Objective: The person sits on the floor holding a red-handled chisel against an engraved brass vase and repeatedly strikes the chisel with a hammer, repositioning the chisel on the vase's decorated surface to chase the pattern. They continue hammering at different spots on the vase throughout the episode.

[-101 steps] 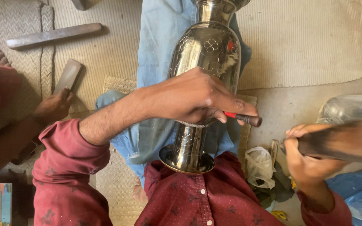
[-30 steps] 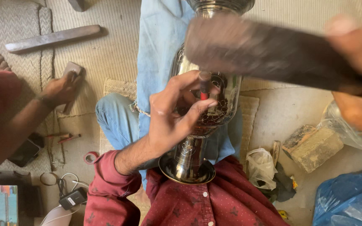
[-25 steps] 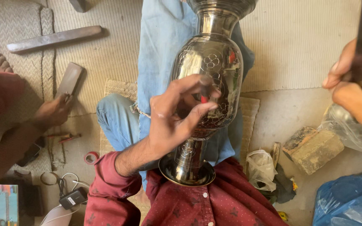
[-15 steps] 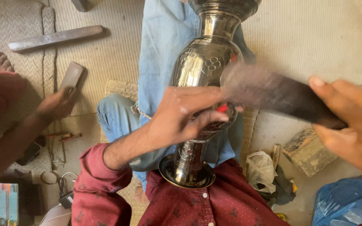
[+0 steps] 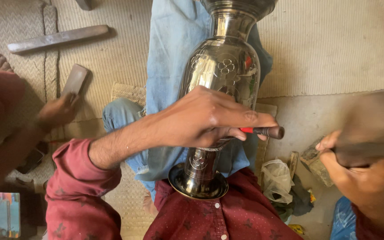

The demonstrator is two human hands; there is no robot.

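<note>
A tall shiny engraved metal vase (image 5: 225, 66) lies along my lap on blue jeans (image 5: 174, 40), its round foot (image 5: 197, 182) against my red shirt. My left hand (image 5: 210, 118) rests over the vase's lower body and grips a thin punch with a red shaft and dark metal end (image 5: 267, 132), which points to the right. My right hand (image 5: 356, 178) is off to the right, apart from the vase, closed around a dark wooden mallet block (image 5: 372, 129) that is blurred by motion.
Another person's hand (image 5: 58, 109) rests at a small wooden block (image 5: 74, 80) on the woven mat at left; their toes show at the top left. A long wooden bar (image 5: 58, 38) lies above. A plastic bag (image 5: 276, 180), a stone chunk (image 5: 314, 160) and blue plastic (image 5: 341, 222) lie at right.
My right hand has swung the mallet block away from the vase to the right. My left hand has shifted on the vase, with the punch now sticking out to the right.
</note>
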